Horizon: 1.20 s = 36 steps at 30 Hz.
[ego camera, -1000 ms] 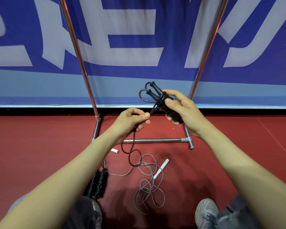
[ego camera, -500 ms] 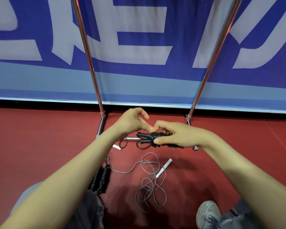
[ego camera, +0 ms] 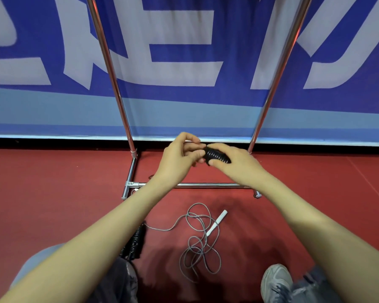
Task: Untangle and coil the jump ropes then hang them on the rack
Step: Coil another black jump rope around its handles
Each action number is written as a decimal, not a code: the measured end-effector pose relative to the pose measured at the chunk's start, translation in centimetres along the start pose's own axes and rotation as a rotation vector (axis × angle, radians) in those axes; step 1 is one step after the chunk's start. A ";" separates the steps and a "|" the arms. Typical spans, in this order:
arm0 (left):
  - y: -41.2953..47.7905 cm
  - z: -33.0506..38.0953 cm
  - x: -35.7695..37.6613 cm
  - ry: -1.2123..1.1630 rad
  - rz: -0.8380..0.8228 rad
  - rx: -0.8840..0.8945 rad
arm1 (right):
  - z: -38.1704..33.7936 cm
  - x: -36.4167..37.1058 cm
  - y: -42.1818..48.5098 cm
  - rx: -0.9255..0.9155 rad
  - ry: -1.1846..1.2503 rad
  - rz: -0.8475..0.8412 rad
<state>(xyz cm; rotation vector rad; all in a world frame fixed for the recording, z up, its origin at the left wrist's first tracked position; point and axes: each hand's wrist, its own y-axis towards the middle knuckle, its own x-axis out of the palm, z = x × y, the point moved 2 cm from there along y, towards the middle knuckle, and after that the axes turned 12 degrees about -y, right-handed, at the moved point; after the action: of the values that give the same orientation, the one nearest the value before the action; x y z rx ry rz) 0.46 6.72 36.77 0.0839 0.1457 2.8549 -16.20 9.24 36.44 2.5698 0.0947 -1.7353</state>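
A black jump rope bundle (ego camera: 217, 155), its cord wound tightly round the handles, is held at mid-frame in front of the metal rack (ego camera: 197, 185). My right hand (ego camera: 234, 162) grips the bundle from the right. My left hand (ego camera: 179, 156) pinches its left end with curled fingers. A grey jump rope (ego camera: 198, 237) with white handles lies loosely tangled on the red floor below my hands. Another black coiled rope (ego camera: 136, 241) lies on the floor by my left knee, partly hidden under my left forearm.
The rack's two chrome uprights (ego camera: 109, 68) rise out of the top of the frame; its top bar is not in view. A blue-and-white banner (ego camera: 184, 62) stands right behind it. My shoe (ego camera: 276, 281) and knees sit at the bottom edge.
The loose black cord that hung from the bundle to the floor is now wound up. Both hands dropped with the bundle, then rose slightly, and now close together on it.
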 end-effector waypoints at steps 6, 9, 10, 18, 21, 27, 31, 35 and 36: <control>0.2 0.2 0.0 -0.076 0.065 -0.010 | -0.6 -0.6 -0.2 0.080 0.132 0.255; 0.1 0.3 -0.1 -0.134 0.032 -0.060 | 0.5 -1.6 0.5 0.176 0.341 0.294; 0.0 0.2 -0.2 -0.160 0.021 -0.079 | 0.9 -2.1 0.7 0.210 0.417 0.307; 0.2 0.1 -1.0 -0.252 -0.029 -0.275 | -0.1 -4.0 -0.2 0.006 0.947 0.143; 0.7 -0.1 -1.4 -0.188 -0.087 -0.198 | -0.4 -4.7 -0.9 -0.142 0.959 0.015; 0.6 0.2 -1.7 0.037 -0.235 -0.125 | -1.1 -3.9 -2.6 -0.268 0.732 -0.328; 0.8 0.6 -2.2 0.031 -0.243 -0.201 | -1.7 -3.3 -3.0 -0.303 0.408 -0.358; 1.0 0.7 -1.7 0.112 -0.168 -0.174 | -1.6 -1.9 -2.7 -0.249 0.142 -0.353; 1.0 0.7 -1.6 0.133 -0.133 -0.159 | -1.7 -1.6 -2.6 -0.216 0.129 -0.332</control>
<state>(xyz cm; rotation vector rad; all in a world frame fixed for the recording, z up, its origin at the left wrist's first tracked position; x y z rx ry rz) 1.73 5.39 37.50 -0.1423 -0.0478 2.7269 -15.45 11.88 38.57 2.6125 0.7080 -1.5391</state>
